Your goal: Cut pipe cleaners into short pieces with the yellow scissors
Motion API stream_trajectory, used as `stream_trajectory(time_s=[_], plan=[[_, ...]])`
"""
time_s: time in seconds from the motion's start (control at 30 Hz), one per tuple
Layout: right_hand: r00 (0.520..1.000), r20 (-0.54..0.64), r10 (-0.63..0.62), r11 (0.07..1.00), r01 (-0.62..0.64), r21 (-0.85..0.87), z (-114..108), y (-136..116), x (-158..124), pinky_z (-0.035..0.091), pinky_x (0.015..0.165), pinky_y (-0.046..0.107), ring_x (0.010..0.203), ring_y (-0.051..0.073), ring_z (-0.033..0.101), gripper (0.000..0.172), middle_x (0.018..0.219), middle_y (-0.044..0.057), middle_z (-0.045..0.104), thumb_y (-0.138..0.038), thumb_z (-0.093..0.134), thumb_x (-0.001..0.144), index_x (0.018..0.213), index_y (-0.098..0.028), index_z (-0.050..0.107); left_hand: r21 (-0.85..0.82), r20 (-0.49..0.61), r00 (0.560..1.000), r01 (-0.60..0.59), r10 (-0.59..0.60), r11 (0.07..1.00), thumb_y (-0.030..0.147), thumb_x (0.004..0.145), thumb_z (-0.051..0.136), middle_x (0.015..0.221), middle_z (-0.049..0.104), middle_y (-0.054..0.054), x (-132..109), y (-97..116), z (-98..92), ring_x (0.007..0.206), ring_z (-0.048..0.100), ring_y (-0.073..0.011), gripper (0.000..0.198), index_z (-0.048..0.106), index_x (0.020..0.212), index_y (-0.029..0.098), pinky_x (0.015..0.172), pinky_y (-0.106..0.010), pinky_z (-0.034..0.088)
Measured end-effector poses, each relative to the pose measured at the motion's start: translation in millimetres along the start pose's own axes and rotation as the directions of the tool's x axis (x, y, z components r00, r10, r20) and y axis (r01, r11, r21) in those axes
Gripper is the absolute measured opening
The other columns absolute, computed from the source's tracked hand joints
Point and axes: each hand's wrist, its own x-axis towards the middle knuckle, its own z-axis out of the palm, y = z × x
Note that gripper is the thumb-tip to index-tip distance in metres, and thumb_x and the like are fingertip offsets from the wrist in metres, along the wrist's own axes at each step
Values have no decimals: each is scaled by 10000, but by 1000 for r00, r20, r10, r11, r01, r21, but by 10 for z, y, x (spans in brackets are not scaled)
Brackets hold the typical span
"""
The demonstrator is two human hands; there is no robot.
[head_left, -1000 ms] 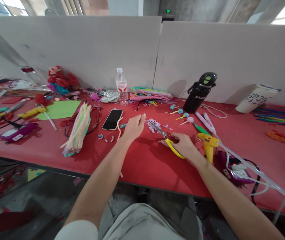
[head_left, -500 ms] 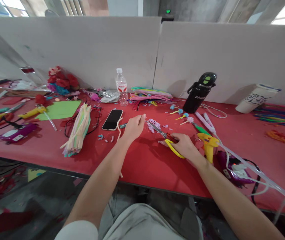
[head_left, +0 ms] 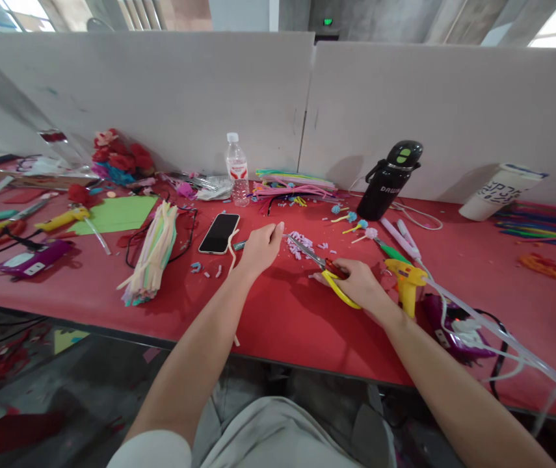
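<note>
My right hand grips a pair of scissors with yellow and red handles; their blades point up and left toward my left hand. My left hand is closed in a pinch close to the blade tips, and whatever lies between its fingers is too small to make out. Just beyond the blades is a pile of short lilac pieces of fuzzy stem. A cream pipe cleaner passes beneath my left forearm, its lower end reaching the table's front edge.
A phone and a bundle of pastel pipe cleaners lie to the left. Farther back stand a plastic bottle and a black flask. On the right are a yellow glue gun, a purple power strip and cables.
</note>
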Motion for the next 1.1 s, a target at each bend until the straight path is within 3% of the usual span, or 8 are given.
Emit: stream_trajectory(time_s=[0.4, 0.47, 0.53, 0.67, 0.8, 0.93, 1.0, 1.1], plan=[[1000, -8, 15, 1000, -15, -10, -28, -47, 3, 209, 465, 232, 543, 92, 276, 568, 555, -44, 337, -696, 629, 687, 566, -186, 408, 0, 32, 999, 8, -8, 1000, 464, 953, 303, 583, 392, 14, 5, 14, -11, 570, 349, -105, 428, 326, 630, 185, 569, -272, 210], [999, -35, 20, 1000, -21, -15, -33, -42, 11, 203, 466, 235, 543, 91, 269, 555, 562, -45, 334, -682, 635, 692, 573, -183, 425, 4, 71, 997, 4, -4, 1000, 480, 941, 314, 571, 367, 18, 25, -18, -71, 558, 333, -103, 442, 330, 615, 182, 559, -271, 208], [998, -66, 18, 1000, -20, -20, -33, -22, 21, 202, 470, 236, 547, 90, 262, 538, 570, -47, 326, -666, 642, 699, 587, -181, 436, 13, 181, 983, 20, -22, 1000, 505, 910, 364, 550, 340, 24, 47, -85, -186, 535, 312, -99, 460, 348, 588, 178, 541, -268, 202], [996, -92, 5, 1000, -8, -30, -20, 23, 33, 201, 479, 237, 556, 90, 247, 528, 583, -50, 304, -639, 652, 712, 595, -185, 409, 57, 489, 856, 160, -168, 985, 543, 813, 496, 512, 386, 23, 71, -291, -494, 483, 322, -95, 447, 496, 569, 168, 509, -261, 233], [996, -84, -19, 999, 15, -40, -11, 37, 26, 204, 488, 240, 562, 91, 252, 513, 592, -47, 314, -624, 651, 723, 604, -185, 414, 140, 593, 746, 277, -305, 951, 520, 722, 595, 554, 561, -18, 78, -463, -683, 520, 460, -125, 380, 671, 624, 161, 535, -258, 322], [996, -90, -19, 999, 15, -52, -13, 43, 21, 202, 483, 243, 559, 91, 249, 508, 594, -45, 316, -624, 647, 726, 604, -183, 429, 195, 648, 671, 312, -361, 930, 497, 669, 642, 624, 646, -48, 78, -512, -710, 542, 523, -140, 337, 705, 606, 172, 548, -260, 367], [995, -97, -18, 998, 12, -59, -15, 44, 22, 204, 481, 243, 556, 91, 253, 516, 590, -44, 316, -633, 646, 722, 596, -183, 426, 243, 593, 693, 331, -410, 912, 500, 694, 608, 557, 605, -43, 73, -508, -705, 463, 469, -131, 359, 676, 560, 174, 500, -273, 335], [995, -102, -22, 998, 15, -63, -20, 34, 25, 209, 477, 242, 552, 91, 265, 524, 586, -40, 329, -646, 642, 715, 595, -180, 436, 283, 482, 767, 322, -424, 904, 481, 728, 573, 496, 548, -35, 71, -506, -687, 425, 426, -130, 383, 604, 496, 178, 474, -283, 296]])
